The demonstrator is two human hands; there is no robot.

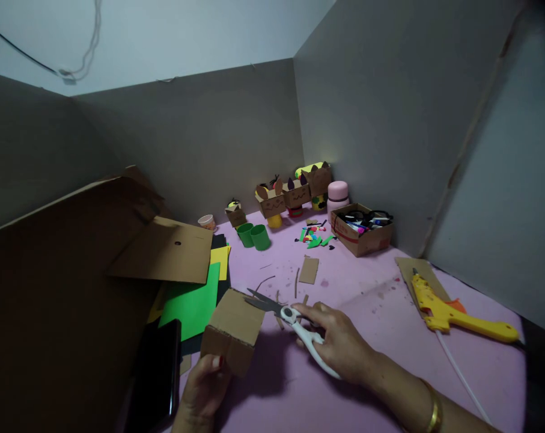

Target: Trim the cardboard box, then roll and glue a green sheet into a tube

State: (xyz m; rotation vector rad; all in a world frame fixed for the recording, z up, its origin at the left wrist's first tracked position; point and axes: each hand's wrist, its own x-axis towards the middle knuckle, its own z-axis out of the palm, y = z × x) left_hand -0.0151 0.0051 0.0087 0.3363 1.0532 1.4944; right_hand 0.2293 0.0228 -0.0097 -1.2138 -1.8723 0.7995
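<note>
1. Here, the left hand [207, 385] is gripping a small cardboard box [234, 328] from below; its thumb is lying against the near side, and its other fingers are mostly hiding behind.
2. The right hand [339, 340] is curling its fingers around the white handles of the scissors [288, 314]; the blades are standing slightly parted, overlapping the box's upper right edge in view; whether they are touching it, I cannot tell.
3. The box is being held tilted over the pink tabletop [366, 300]; a green sheet [193, 307] is lying to its left; a cardboard piece [309, 270] is lying beyond.
4. Farther back, two green cups [260, 237] are standing side by side; a yellow glue gun [443, 313] is resting at the right, partly on brown cardboard [429, 273].
</note>
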